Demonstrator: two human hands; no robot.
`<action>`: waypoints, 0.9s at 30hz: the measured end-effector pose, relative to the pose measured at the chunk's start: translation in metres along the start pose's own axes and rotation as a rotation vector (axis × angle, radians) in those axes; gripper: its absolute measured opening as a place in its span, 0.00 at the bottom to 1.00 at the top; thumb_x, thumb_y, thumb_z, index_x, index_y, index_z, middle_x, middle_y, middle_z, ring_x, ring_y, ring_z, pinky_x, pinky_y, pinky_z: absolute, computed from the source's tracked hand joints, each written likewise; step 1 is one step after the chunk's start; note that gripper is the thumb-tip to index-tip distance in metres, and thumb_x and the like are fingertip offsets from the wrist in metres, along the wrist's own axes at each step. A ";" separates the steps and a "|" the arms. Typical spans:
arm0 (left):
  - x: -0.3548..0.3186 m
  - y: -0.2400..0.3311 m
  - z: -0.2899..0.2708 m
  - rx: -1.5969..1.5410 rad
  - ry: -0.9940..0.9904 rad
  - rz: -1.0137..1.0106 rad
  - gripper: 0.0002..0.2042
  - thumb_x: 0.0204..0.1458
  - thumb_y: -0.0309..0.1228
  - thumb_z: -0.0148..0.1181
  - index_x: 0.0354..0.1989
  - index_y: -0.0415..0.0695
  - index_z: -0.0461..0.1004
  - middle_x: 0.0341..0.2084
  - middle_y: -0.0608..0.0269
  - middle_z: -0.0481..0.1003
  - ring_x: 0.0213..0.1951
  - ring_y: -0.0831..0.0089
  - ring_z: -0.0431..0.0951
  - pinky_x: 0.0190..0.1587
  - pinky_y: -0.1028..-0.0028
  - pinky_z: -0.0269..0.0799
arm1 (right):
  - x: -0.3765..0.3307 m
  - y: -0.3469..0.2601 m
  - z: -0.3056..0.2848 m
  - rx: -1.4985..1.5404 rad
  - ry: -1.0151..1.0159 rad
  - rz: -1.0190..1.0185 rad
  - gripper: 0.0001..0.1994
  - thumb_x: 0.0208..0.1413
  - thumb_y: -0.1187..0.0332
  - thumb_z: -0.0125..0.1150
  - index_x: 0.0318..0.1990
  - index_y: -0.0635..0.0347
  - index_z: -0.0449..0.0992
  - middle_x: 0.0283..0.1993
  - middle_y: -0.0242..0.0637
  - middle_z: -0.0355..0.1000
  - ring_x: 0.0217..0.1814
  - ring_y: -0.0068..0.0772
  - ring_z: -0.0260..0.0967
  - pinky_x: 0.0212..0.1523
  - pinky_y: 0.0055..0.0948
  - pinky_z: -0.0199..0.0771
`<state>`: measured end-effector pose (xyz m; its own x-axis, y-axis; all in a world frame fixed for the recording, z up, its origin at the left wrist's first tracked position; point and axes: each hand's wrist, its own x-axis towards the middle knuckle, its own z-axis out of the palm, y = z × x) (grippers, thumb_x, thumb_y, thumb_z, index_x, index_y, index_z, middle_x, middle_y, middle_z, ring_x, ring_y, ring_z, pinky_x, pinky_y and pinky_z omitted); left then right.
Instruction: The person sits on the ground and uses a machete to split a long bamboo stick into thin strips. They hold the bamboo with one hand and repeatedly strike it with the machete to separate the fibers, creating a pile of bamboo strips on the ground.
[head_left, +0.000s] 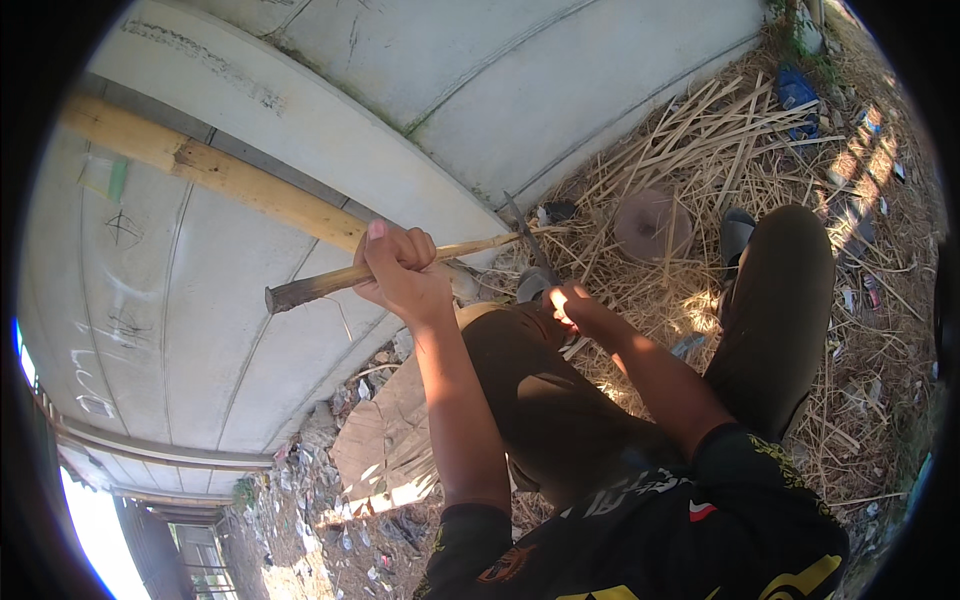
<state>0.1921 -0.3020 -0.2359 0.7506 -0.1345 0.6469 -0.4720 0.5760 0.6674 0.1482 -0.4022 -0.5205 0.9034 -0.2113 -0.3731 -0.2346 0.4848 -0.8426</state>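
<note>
From the head camera, the person's left hand (403, 268) is raised in front of the body, its fingers closed around a long wooden stick (318, 286). The stick's thick, dark, blunt end juts out to the left of the fist, while its paler, thinner length runs out to the right and ends near the foot of the wall. The right hand (575, 308) is lower and farther right, its fingers wrapped around the handle of a knife (537, 252), most of that handle being hidden by the hand. The dark, narrow blade points up and away from the body and crosses the stick near its thin end; whether the edge bites into the wood cannot be told.

A thick bamboo pole (215, 165) slants down behind the left hand, alongside a pale panelled wall (560, 80). Beyond the knife, a round brownish object (653, 225) sits amid dry straw, with a pile of pale split strips (690, 150) above it and something blue (797, 98) at the pile's far right edge. The person's legs, in dark trousers (775, 310), are spread apart. A flat brown sheet (385, 440) lies on the littered ground left of the legs.
</note>
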 end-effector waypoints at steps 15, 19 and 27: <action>0.003 0.001 0.019 0.007 -0.059 -0.037 0.23 0.55 0.26 0.54 0.14 0.50 0.48 0.08 0.74 0.45 0.12 0.84 0.40 0.17 0.74 0.34 | 0.016 -0.007 -0.010 -0.308 0.234 0.226 0.17 0.53 0.61 0.57 0.32 0.74 0.76 0.30 0.58 0.75 0.34 0.57 0.76 0.33 0.47 0.72; 0.020 -0.011 0.027 0.006 -0.053 -0.048 0.23 0.56 0.27 0.51 0.15 0.52 0.44 0.09 0.74 0.42 0.14 0.82 0.38 0.18 0.73 0.34 | -0.021 -0.056 0.026 -0.570 0.345 -0.151 0.14 0.51 0.63 0.59 0.33 0.70 0.77 0.30 0.60 0.74 0.34 0.57 0.77 0.36 0.45 0.75; 0.026 -0.004 0.021 -0.006 0.061 -0.088 0.23 0.53 0.23 0.52 0.15 0.51 0.44 0.09 0.74 0.43 0.14 0.82 0.37 0.18 0.73 0.33 | -0.012 -0.063 -0.016 -0.818 0.287 -0.227 0.16 0.49 0.60 0.61 0.35 0.67 0.80 0.34 0.59 0.76 0.40 0.58 0.76 0.42 0.47 0.75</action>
<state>0.2032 -0.3249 -0.2138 0.8158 -0.1360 0.5620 -0.4003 0.5686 0.7186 0.1466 -0.4437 -0.4694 0.8602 -0.4860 -0.1543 -0.3431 -0.3277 -0.8803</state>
